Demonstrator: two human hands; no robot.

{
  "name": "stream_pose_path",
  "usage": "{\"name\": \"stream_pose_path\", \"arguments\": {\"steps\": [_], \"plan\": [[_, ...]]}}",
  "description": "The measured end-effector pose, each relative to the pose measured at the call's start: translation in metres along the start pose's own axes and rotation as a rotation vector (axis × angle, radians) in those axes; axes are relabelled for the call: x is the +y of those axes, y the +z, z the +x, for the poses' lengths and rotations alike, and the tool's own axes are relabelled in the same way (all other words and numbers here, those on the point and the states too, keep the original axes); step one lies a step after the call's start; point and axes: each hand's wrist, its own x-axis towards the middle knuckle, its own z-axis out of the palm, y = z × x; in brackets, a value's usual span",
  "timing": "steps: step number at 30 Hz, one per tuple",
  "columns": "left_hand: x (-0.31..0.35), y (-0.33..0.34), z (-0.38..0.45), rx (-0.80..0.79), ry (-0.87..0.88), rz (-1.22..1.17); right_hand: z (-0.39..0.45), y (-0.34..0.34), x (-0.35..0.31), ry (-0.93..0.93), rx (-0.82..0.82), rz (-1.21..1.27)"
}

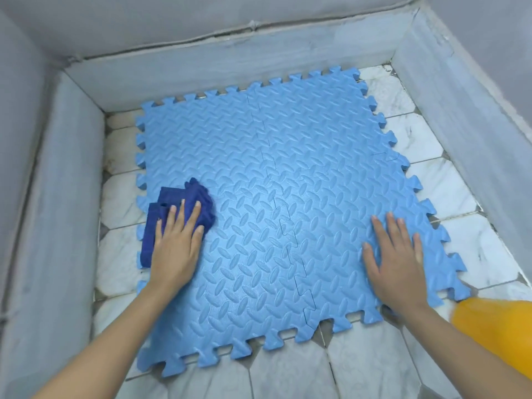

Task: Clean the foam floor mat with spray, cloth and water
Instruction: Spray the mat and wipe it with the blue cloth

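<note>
1. The blue foam mat (267, 197), made of interlocked puzzle-edged tiles, lies flat on the white marble floor (449, 182) inside a low grey walled corner
2. The left hand (175, 243) reaches forward from the lower left, forearm bare, palm down on a dark blue cloth (172, 208) near the mat's left edge
3. Its fingers (184, 211) are stretched out flat and slightly spread, pressing the cloth rather than gripping it; the folded cloth sticks out past the fingertips and partly overhangs the mat's left border
4. The right hand (395, 260) lies palm down on the bare mat near its right edge, well apart from the cloth
5. Its fingers (391, 226) are extended, spread and holding nothing
6. A blurred yellow shape (498, 329) sits at the lower right, beside the right forearm; what it is cannot be told
</note>
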Motion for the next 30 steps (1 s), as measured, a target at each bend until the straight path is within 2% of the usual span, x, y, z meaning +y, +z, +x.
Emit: {"name": "stream_pose_path", "arguments": {"steps": [2, 8, 10, 12, 13, 19, 21, 23, 25, 28, 30], "plan": [[0.008, -0.003, -0.014, -0.055, 0.119, -0.014, 0.000, 0.001, 0.000, 0.005, -0.001, -0.008], [0.089, 0.027, -0.067, -0.155, 0.817, 0.099, -0.001, 0.002, -0.004, 0.014, 0.004, -0.029], [0.105, 0.035, -0.066, -0.141, 0.949, 0.153, -0.001, 0.002, -0.004, 0.013, -0.004, -0.031], [0.102, 0.037, -0.061, -0.122, 0.920, 0.180, 0.000, 0.000, -0.003, 0.010, -0.009, -0.035], [0.094, 0.035, -0.061, -0.109, 0.845, 0.175, 0.000, -0.001, -0.003, 0.001, -0.009, -0.046], [0.004, 0.007, -0.033, -0.021, 0.093, 0.109, -0.003, 0.000, -0.004, -0.032, -0.002, -0.086], [-0.013, -0.002, -0.022, -0.043, -0.044, 0.068, -0.001, 0.000, -0.008, -0.013, 0.000, -0.098], [-0.004, -0.006, -0.020, -0.024, 0.000, 0.000, 0.000, 0.001, -0.016, 0.018, 0.005, -0.089], [0.022, 0.000, -0.025, -0.039, 0.170, -0.031, 0.002, 0.002, -0.023, 0.012, 0.016, -0.094], [0.059, 0.014, -0.036, -0.064, 0.466, -0.004, 0.007, 0.003, -0.036, -0.094, -0.031, -0.096], [0.074, 0.018, -0.034, -0.121, 0.596, 0.044, 0.009, 0.003, -0.046, -0.178, -0.075, -0.105]]}}
